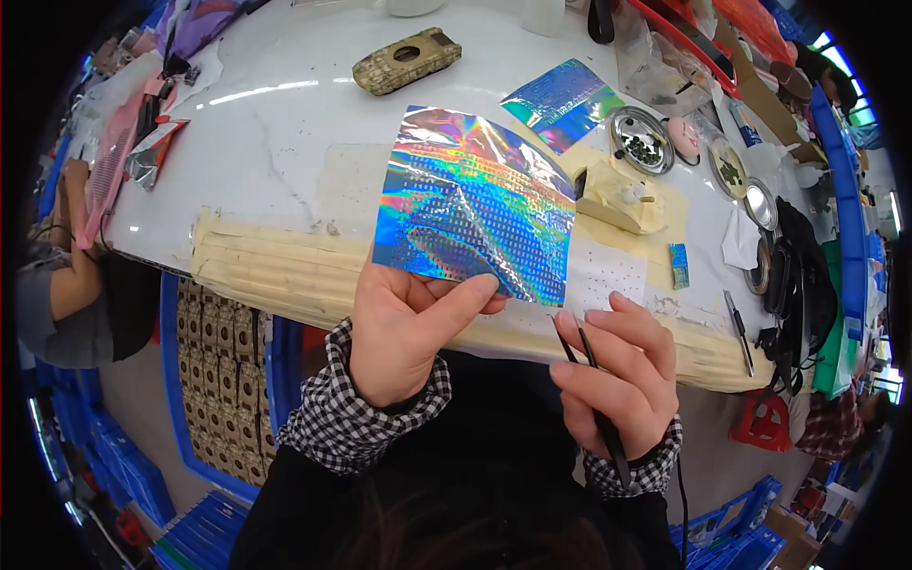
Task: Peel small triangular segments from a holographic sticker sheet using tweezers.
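Note:
My left hand (404,332) pinches the lower edge of a shiny holographic sheet (475,209) between thumb and fingers. Rows of small marks cover the sheet, and its surface is creased. In my right hand (622,380) are black tweezers (606,423), their two tips apart and pointing up near the sheet's lower right corner. Nothing shows between the tips. Behind the sheet lies a camouflage-patterned hull-shaped part (407,62) with a round hole. Right of the sheet, a second holographic sheet (562,104) lies on the table.
Round metal dishes (642,140) with small dark green pieces stand at the right, near a yellowish block (619,198). A small holographic scrap (678,266) and a pen (737,332) lie nearer. Masking tape (275,266) covers the front edge. A blue crate (180,418) holds several camouflage parts. Another person (66,285) sits left.

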A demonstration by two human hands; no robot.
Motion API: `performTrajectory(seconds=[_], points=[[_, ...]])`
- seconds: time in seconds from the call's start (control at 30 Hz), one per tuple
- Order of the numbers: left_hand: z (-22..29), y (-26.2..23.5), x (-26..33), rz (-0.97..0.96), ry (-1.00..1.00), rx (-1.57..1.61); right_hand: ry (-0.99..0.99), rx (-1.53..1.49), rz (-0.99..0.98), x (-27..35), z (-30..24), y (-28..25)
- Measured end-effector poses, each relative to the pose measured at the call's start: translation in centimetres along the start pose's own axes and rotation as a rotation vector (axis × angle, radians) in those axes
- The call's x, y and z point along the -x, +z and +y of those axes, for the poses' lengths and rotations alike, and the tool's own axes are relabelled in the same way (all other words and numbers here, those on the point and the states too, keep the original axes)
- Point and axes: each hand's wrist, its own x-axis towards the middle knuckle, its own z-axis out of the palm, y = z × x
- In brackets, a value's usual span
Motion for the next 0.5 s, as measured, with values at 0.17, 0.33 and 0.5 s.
performTrajectory(seconds=[0.17,0.33,0.5], points=[[0.1,-0.4,-0.1,-0.052,-0.013,-0.001,-0.021,-0.022,0.004,-1.3,0.2,1.7],[0.1,-0.3,-0.1,-0.039,-0.023,-0.006,-0.021,-0.029,-0.01,-1.3,0.5,2.2],[0.1,-0.4,0.0,-0.033,-0.04,-0.029,-0.017,-0.027,-0.004,-1.3,0.4,2.4]])
